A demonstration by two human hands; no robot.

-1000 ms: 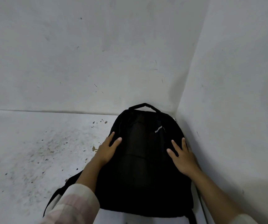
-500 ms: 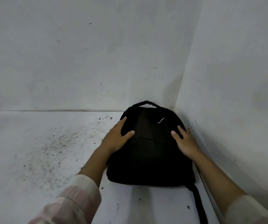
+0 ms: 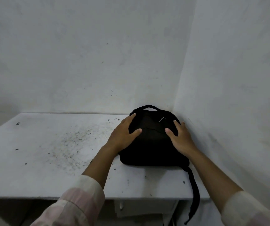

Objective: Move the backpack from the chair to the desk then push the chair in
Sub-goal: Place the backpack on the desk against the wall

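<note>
A black backpack [image 3: 154, 144] lies flat on the white desk [image 3: 49, 160], pushed into the far right corner where the two walls meet. Its carry handle points to the back wall. One strap [image 3: 194, 193] hangs over the desk's front edge. My left hand [image 3: 123, 134] rests on the bag's left shoulder, fingers spread over the fabric. My right hand [image 3: 180, 137] presses on the bag's right side, fingers spread too. Neither hand closes around any part of it. The chair is out of view.
The desk top is speckled with dark spots across its middle. A white wall [image 3: 237, 95] runs close along the right side, another along the back. A drawer front [image 3: 144, 207] with a small handle shows under the desk's front edge.
The backpack has slid away from me, deeper into the corner, with both hands on it. The view has pulled back, so the desk's front edge and the hanging strap now show.
</note>
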